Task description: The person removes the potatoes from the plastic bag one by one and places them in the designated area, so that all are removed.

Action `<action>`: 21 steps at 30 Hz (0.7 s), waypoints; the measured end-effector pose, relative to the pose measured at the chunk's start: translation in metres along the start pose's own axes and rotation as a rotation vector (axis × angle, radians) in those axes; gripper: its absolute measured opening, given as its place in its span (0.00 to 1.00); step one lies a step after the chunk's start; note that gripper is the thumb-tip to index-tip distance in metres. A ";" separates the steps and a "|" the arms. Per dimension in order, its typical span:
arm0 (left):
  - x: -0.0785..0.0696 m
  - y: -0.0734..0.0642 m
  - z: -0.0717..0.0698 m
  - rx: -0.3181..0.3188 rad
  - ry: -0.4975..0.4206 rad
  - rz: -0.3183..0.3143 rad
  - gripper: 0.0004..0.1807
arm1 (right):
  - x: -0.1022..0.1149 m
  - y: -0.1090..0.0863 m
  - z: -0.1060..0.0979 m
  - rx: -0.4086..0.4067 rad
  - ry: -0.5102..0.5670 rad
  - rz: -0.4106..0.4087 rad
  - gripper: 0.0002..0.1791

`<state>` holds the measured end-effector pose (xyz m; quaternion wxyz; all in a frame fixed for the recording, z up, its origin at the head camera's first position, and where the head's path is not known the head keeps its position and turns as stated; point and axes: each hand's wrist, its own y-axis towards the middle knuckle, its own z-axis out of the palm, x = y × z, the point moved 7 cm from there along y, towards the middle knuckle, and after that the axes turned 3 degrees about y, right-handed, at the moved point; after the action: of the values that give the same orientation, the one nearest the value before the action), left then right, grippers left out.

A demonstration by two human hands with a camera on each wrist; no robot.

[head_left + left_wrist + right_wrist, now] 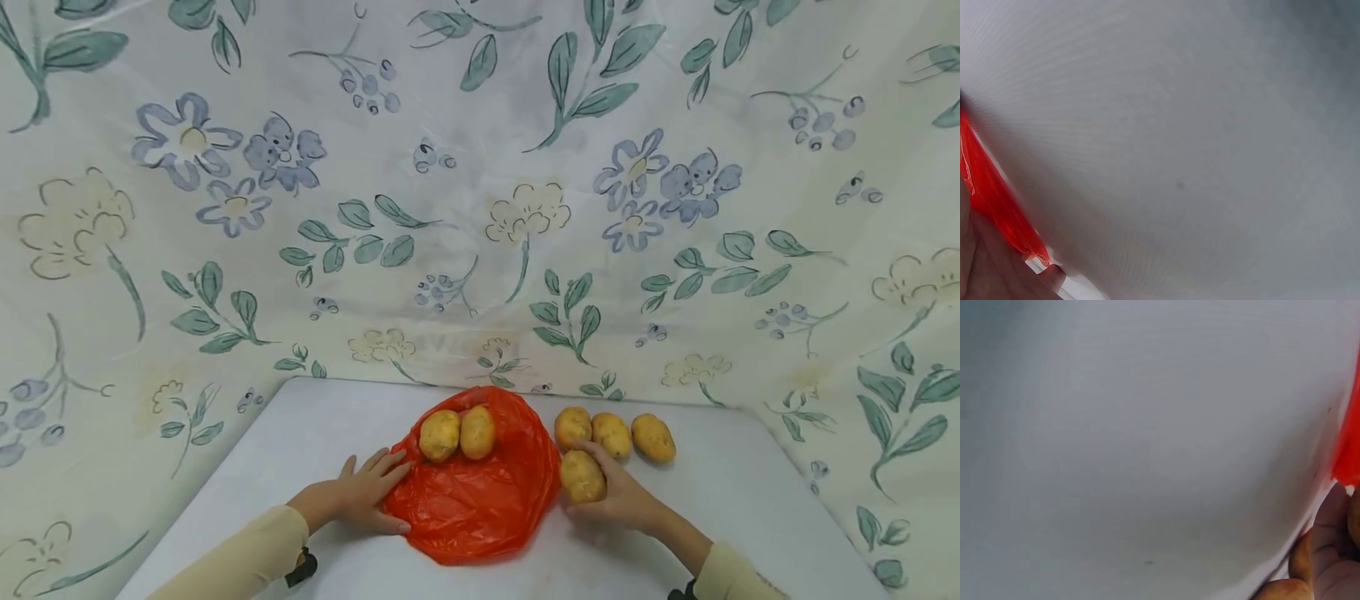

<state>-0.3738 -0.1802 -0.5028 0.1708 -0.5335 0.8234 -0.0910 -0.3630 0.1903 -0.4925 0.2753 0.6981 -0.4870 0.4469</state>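
Note:
A red plastic bag (pixel 480 508) lies spread on the white table, with two potatoes (pixel 459 434) side by side on its upper part. My left hand (pixel 367 492) rests on the bag's left edge, fingers spread and fairly straight. My right hand (pixel 618 496) grips a potato (pixel 582 477) just off the bag's right edge, thumb on its near side and fingers round its far side. In the right wrist view, the right hand's fingers (pixel 1332 544) show at the lower right beside the red bag (pixel 1350 440).
Three more potatoes (pixel 611 435) lie in a row behind and right of the right hand. The white table (pixel 330 417) reaches back to a flower-patterned cloth (pixel 450 292) hanging behind it and along the sides.

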 end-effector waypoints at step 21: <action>0.000 0.000 0.000 0.003 -0.011 -0.002 0.56 | -0.016 -0.003 -0.004 -0.002 -0.032 0.055 0.51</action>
<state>-0.3739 -0.1805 -0.5034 0.1760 -0.5343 0.8219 -0.0895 -0.3639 0.2014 -0.5049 0.2558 0.6913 -0.5106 0.4427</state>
